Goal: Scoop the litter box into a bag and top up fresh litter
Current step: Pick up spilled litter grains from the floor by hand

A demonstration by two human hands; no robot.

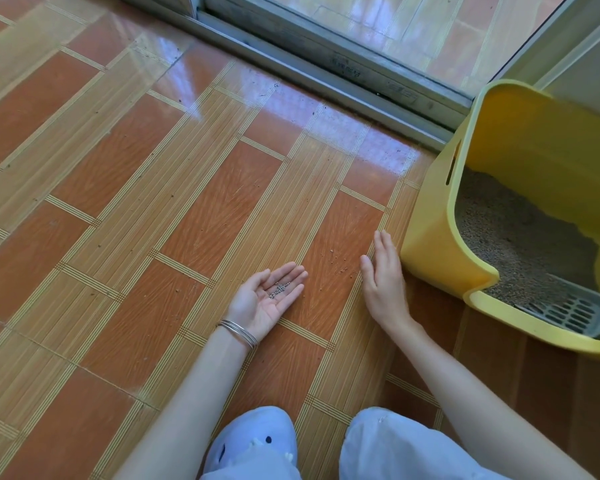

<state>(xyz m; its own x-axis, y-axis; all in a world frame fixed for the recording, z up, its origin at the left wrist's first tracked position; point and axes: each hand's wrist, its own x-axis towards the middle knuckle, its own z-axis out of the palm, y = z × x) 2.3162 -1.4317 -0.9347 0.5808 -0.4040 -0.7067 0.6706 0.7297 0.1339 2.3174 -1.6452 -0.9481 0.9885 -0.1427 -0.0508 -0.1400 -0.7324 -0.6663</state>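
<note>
- The step in hand looks like gathering stray litter off the floor (194,216). The left hand (271,301) lies palm up, low over the tiles. Its fingers are straight and slightly cupped, carrying a small heap of grey granules (279,289).
- The right hand (383,282) stands on its edge just beside the litter box's near left corner. Its fingers are straight and together, gripping nothing.
- To do it well, sweep the loose crumbs (336,260) between the hands toward the cupped palm, low and slow. The glazed tile looks slick, so round grains would likely roll.
- The litter box (430,237) sits in the floor's far right corner by the door track (326,76). It is glossy yellow plastic with high rounded walls and a low front lip.
- Inside lies sandy, gritty litter (513,233), and a grey slotted scoop (568,313) rests at the front lip.
- No bag is in view.
</note>
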